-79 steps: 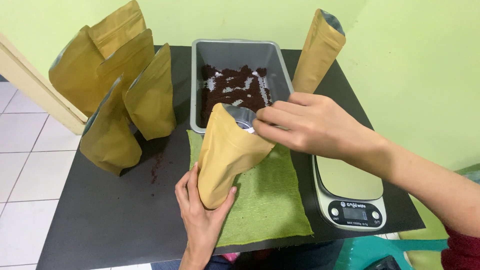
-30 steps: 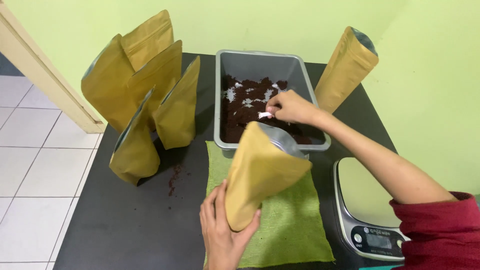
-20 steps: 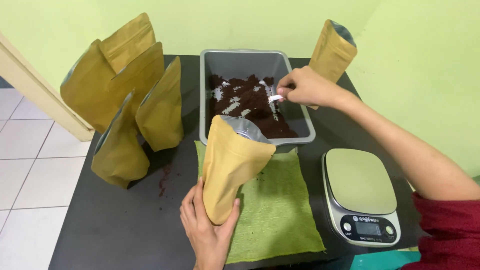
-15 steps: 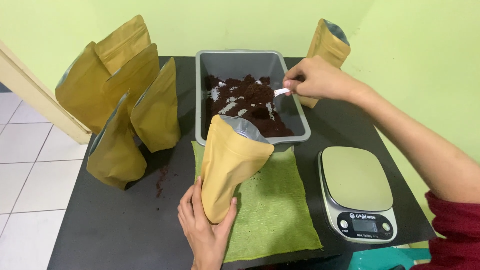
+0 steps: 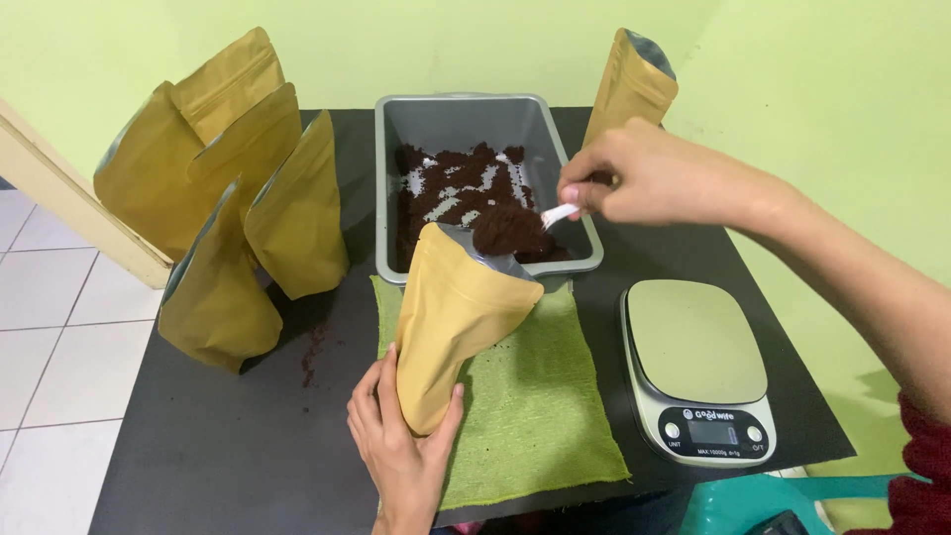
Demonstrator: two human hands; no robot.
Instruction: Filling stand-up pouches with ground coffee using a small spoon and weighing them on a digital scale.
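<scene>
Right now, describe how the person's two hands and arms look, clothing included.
Both hands are bare: no gloves, rings or watch show. The left hand enters from the bottom edge with only the hand and wrist in view, so no sleeve can be seen. The right hand leads to a bare forearm, and a dark red sleeve begins near the elbow at the frame's right edge. The fingers have short, unpainted nails.
</scene>
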